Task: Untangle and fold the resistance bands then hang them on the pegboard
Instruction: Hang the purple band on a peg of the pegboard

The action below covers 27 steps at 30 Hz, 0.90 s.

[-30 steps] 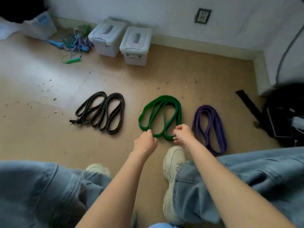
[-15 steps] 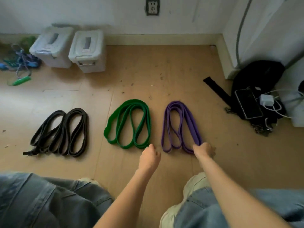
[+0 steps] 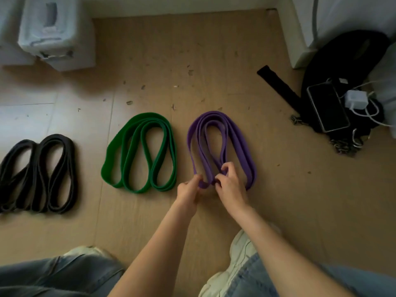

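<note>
Three folded resistance bands lie side by side on the wooden floor. The purple band [image 3: 240, 138] is on the right, the green band [image 3: 137, 146] in the middle, the black band [image 3: 42, 174] at the left edge. My left hand [image 3: 189, 191] pinches the near left loop of the purple band. My right hand [image 3: 230, 184] grips the near middle strands of the same band, fingers curled round them. No pegboard is in view.
Two grey lidded storage boxes [image 3: 57, 33] stand at the back left by the wall. A black bag [image 3: 347, 61] with a phone [image 3: 327, 108] and a white charger [image 3: 355, 99] lies at the right. My shoes and jeans fill the bottom edge.
Both hands left the green band and moved right to the purple one. They now hold its near end close together. The view has shifted right and closer to the floor.
</note>
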Each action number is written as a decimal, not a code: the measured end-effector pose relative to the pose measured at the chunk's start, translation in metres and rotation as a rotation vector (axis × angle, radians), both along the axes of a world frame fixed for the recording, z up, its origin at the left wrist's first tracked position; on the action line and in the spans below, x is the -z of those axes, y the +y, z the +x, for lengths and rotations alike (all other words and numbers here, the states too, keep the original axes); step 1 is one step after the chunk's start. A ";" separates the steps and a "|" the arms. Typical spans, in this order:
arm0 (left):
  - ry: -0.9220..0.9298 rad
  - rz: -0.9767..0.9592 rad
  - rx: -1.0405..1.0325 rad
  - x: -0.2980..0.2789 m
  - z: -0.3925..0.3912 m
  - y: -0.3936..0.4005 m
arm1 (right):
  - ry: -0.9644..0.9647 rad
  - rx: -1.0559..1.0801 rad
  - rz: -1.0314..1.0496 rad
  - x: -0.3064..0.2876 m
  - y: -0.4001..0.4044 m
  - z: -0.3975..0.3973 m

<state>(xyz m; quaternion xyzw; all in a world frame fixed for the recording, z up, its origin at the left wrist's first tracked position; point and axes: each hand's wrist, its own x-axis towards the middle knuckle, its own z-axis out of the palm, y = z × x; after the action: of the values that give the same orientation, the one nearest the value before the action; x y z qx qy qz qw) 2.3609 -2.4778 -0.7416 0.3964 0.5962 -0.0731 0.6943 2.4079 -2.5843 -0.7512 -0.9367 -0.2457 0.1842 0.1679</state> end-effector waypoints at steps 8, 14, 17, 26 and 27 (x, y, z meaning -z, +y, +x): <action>-0.267 -0.004 0.109 -0.020 -0.014 0.026 | 0.391 0.343 0.415 -0.003 0.018 -0.007; -0.057 0.321 0.333 -0.009 -0.006 0.001 | 0.763 0.780 0.646 -0.018 0.014 0.017; 0.065 0.500 0.416 -0.003 -0.001 -0.006 | 0.500 0.589 0.447 -0.015 0.015 0.014; 0.227 0.139 0.005 0.016 0.016 -0.026 | 0.047 0.679 0.213 -0.017 -0.005 0.008; 0.241 0.117 -0.004 0.016 0.020 -0.025 | 0.061 0.792 0.191 -0.016 -0.014 0.009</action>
<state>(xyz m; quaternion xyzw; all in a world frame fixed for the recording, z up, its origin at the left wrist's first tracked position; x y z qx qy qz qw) 2.3812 -2.5031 -0.7577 0.4235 0.6794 -0.0839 0.5933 2.4168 -2.5978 -0.7351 -0.9332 0.1230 0.1093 0.3195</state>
